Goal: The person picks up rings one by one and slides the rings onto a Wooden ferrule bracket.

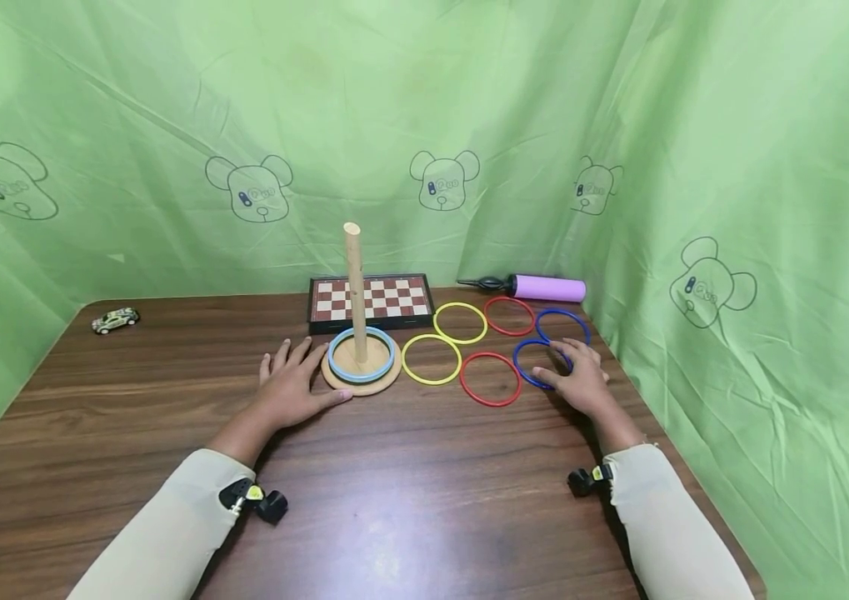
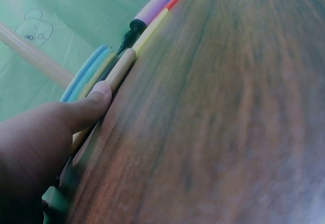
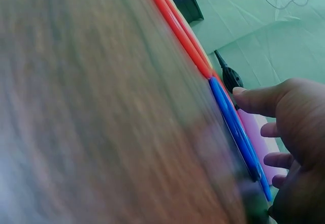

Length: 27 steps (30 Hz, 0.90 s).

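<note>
left hand's (image 1: 289,396) spread, thumb against the ring-toss stand (image 1: 356,292) toward the counter's (image 1: 469,467) far edge; right hand's (image 1: 583,379) loose and empty over the nearer blue ring (image 1: 516,360) by the right edge; I'd pinch the rim lightly.

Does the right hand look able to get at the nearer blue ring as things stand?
Probably yes: the right hand looks empty and is over the nearer blue ring, with nothing visible lying on top of it to block a grasp.
</note>
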Tool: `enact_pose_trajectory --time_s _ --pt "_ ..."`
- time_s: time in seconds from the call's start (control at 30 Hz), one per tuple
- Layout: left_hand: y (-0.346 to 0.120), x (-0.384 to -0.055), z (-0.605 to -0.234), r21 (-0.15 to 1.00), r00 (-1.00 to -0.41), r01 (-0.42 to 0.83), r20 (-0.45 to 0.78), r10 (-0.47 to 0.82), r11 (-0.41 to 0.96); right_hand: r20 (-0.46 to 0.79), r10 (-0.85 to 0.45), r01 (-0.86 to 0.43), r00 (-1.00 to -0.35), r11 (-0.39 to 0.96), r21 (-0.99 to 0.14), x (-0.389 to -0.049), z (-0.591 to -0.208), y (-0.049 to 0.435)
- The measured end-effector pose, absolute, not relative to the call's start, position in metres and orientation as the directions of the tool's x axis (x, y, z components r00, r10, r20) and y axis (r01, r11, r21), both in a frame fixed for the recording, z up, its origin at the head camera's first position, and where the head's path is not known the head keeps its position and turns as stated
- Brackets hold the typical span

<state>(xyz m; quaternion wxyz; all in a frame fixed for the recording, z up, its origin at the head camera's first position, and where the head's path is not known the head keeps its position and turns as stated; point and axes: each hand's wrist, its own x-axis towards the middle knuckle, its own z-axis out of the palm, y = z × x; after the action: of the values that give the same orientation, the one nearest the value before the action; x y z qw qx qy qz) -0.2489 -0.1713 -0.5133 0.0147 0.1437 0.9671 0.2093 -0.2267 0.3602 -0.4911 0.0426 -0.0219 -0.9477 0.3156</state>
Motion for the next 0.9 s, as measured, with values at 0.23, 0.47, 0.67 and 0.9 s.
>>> enact_pose_trajectory --time_s 0.23,0.47,0.67,0.9 --pt "-0.1705 -0.2489 -0.5125 0.407 -0.959 0.266 0.019 0.283 0.874 0.055 0.07 0.025 -0.996 0.815 -0.579 -0.2272 -0.4906 0.3637" --pt "-0.1697 -0.249 -0.5127 0.397 -0.959 0.268 0.021 0.283 0.878 0.061 0.113 0.065 -0.992 0.85 -0.522 -0.2249 -0.4881 0.3612" --pt "-0.1681 -0.247 -0.5114 0.397 -0.958 0.272 0.025 0.286 0.877 0.02 0.128 0.101 -0.992 0.86 -0.5 -0.2221 -0.4884 0.3612" --pt "-0.1689 -0.2459 -0.5101 0.402 -0.959 0.27 0.028 0.284 0.875 -0.004 0.106 0.095 -0.994 0.87 -0.484 -0.2208 -0.4858 0.3601"
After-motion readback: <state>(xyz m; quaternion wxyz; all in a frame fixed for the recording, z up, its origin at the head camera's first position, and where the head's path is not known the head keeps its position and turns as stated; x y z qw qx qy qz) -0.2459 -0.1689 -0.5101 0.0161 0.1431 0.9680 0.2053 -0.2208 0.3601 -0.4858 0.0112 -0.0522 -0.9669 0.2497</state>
